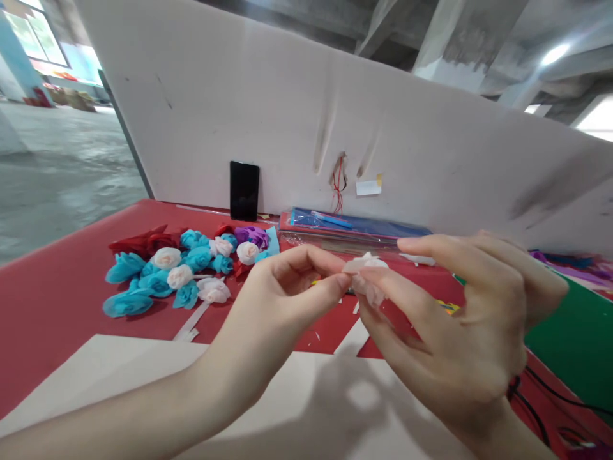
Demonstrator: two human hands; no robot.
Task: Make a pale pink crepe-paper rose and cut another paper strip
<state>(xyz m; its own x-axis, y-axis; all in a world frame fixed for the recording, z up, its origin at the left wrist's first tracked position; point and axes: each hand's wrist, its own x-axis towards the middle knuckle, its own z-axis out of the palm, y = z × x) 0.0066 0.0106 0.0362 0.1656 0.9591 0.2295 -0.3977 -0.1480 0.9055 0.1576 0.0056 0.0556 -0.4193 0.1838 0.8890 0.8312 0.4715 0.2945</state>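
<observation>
Left hand, right hand: fingertips of both pinching one white ruffled flower, just below and right of frame centre. Centre left: blue, white, red and purple flowers, heaped on red tabletop. Above these: black smartphone, upright against white panel.

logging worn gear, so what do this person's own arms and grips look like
The left grip and right grip are bare human hands; no gloves, rings or markings show. The left forearm has no visible sleeve, watch or bracelet, nor does the short visible stretch of right forearm.
</observation>
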